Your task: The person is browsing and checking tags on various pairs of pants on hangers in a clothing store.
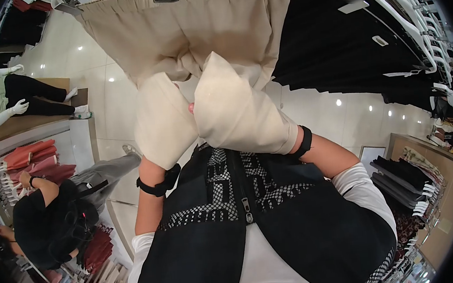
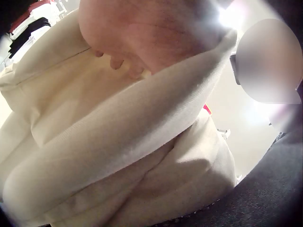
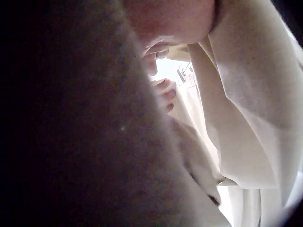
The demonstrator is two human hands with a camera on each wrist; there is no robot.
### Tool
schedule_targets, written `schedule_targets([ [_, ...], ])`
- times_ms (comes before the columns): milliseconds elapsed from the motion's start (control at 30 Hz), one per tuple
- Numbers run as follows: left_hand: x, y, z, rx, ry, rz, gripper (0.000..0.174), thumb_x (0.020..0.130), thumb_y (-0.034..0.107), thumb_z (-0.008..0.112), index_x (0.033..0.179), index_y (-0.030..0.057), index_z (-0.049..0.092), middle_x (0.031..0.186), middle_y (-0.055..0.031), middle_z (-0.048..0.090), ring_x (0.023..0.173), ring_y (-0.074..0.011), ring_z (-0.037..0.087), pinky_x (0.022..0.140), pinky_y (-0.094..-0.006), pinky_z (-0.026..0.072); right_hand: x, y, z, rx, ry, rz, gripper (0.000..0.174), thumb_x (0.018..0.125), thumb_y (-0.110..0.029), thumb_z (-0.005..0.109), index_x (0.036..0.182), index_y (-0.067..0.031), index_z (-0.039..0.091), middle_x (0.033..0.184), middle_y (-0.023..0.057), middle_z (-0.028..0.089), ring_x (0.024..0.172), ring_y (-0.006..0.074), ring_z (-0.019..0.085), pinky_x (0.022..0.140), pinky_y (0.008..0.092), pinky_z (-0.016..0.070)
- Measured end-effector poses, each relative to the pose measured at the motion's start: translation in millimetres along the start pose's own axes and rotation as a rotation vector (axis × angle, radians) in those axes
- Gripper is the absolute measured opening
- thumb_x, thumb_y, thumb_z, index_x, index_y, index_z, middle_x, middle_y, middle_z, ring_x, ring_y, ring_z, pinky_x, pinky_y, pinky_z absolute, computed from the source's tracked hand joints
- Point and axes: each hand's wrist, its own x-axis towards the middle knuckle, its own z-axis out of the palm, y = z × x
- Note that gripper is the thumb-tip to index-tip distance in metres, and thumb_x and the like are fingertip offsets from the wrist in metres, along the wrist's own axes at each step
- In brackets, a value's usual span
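Beige trousers (image 1: 182, 25) with an elastic waistband hang from clips at the top of the head view. Their legs come up toward me, with both forearms running into the cloth. The left trouser leg (image 1: 162, 120) covers my left hand; the right trouser leg (image 1: 239, 107) covers my right. A pink fingertip shows between them. In the left wrist view, my left hand (image 2: 147, 33) is inside the fabric, fingertips beside it. My right hand (image 3: 170, 23) shows bent fingers within the cloth, near other fingertips (image 3: 166, 94). I cannot tell whether either hand grips the fabric.
Black garments (image 1: 331, 38) hang at the right beside a row of white hangers (image 1: 416, 19). On the left, a person in a black shirt (image 1: 49, 224) stands near red clothes (image 1: 32, 160). A mannequin (image 1: 15, 102) is farther back. Folded trousers (image 1: 404, 179) lie at the right.
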Motion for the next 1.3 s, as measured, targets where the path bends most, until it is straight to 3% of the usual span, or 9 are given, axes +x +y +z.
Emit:
schedule_targets([
  [133,0.3,-17.4,10.0,-0.126,0.094,0.028,0.034,0.085,0.025,0.062,0.107,0.0001,0.057,0.099,-0.0158,0.057,0.092,-0.0355,0.054,0.081,-0.0430,0.0439,12.2,1.2,-10.2,0.190,-0.115,0.048,0.053,0.100,-0.021,0.032,0.150,-0.0081,0.023,0.152,0.0059,0.031,0.136,0.0190,0.036,0.113,0.0324,0.0312],
  [433,12.9,-74.3,11.9,-0.123,-0.006,0.163,0.055,0.081,0.023,0.066,0.130,0.0024,0.049,0.128,-0.0159,0.051,0.122,-0.0337,0.044,0.105,-0.0419,0.0342,41.3,-3.5,24.6,-0.432,0.063,0.153,0.049,0.089,-0.012,0.048,0.137,-0.0065,0.044,0.131,0.0103,0.051,0.122,0.0277,0.049,0.103,0.0384,0.0405],
  [633,63.4,-93.9,-4.0,-0.075,-0.337,0.103,0.049,0.080,0.024,0.068,0.122,0.0050,0.054,0.118,-0.0138,0.056,0.113,-0.0319,0.050,0.098,-0.0405,0.0398,69.2,7.7,31.6,0.342,0.190,0.285,0.050,0.085,-0.010,0.054,0.135,-0.0058,0.046,0.129,0.0123,0.051,0.120,0.0288,0.050,0.102,0.0384,0.0409],
  [767,36.9,-191.0,103.4,-0.433,-0.496,0.337,0.049,0.087,0.018,0.064,0.131,0.0011,0.049,0.128,-0.0120,0.054,0.114,-0.0256,0.051,0.101,-0.0381,0.0392,93.7,15.2,59.6,0.390,-0.202,0.503,0.047,0.086,-0.019,0.061,0.130,-0.0042,0.050,0.130,0.0144,0.052,0.120,0.0292,0.048,0.103,0.0371,0.0386],
  [833,11.9,-231.0,133.8,-0.988,-0.645,-0.084,0.053,0.092,0.019,0.059,0.139,0.0006,0.043,0.140,-0.0106,0.048,0.122,-0.0229,0.048,0.105,-0.0375,0.0366,61.0,18.1,149.0,0.666,-0.049,0.589,0.049,0.087,-0.026,0.064,0.129,-0.0048,0.052,0.131,0.0149,0.052,0.120,0.0300,0.048,0.103,0.0368,0.0384],
  [1000,14.0,-287.5,145.0,-0.738,-1.013,-0.502,0.066,0.092,0.023,0.061,0.145,-0.0010,0.031,0.147,-0.0174,0.039,0.135,-0.0263,0.038,0.108,-0.0340,0.0343,-14.5,-6.1,252.1,0.796,0.059,0.970,0.054,0.085,-0.029,0.065,0.133,-0.0075,0.050,0.130,0.0160,0.055,0.114,0.0295,0.054,0.099,0.0358,0.0430],
  [1067,16.3,-302.9,158.2,-0.805,-0.689,-0.545,0.073,0.090,0.023,0.063,0.148,0.0002,0.024,0.148,-0.0191,0.036,0.132,-0.0277,0.041,0.106,-0.0344,0.0362,-36.4,-10.8,260.5,0.649,-0.473,1.140,0.042,0.084,-0.019,0.062,0.123,-0.0058,0.057,0.117,0.0191,0.063,0.103,0.0304,0.061,0.092,0.0381,0.0475],
  [1167,48.0,-287.9,125.5,-0.929,-0.274,-0.515,0.080,0.087,0.024,0.068,0.147,-0.0011,0.022,0.148,-0.0221,0.033,0.131,-0.0337,0.041,0.106,-0.0384,0.0376,-66.8,-8.5,277.9,0.577,-0.647,1.113,0.033,0.084,-0.019,0.056,0.113,-0.0038,0.064,0.107,0.0205,0.066,0.099,0.0404,0.061,0.086,0.0408,0.0506],
  [1300,89.7,-287.2,97.8,-1.168,-0.099,-0.276,0.073,0.085,0.024,0.071,0.141,-0.0027,0.032,0.141,-0.0195,0.042,0.126,-0.0306,0.046,0.103,-0.0383,0.0398,-29.6,23.9,193.9,0.885,-0.042,1.353,0.021,0.084,-0.009,0.056,0.099,0.0007,0.065,0.095,0.0149,0.069,0.094,0.0267,0.066,0.082,0.0337,0.0513],
])
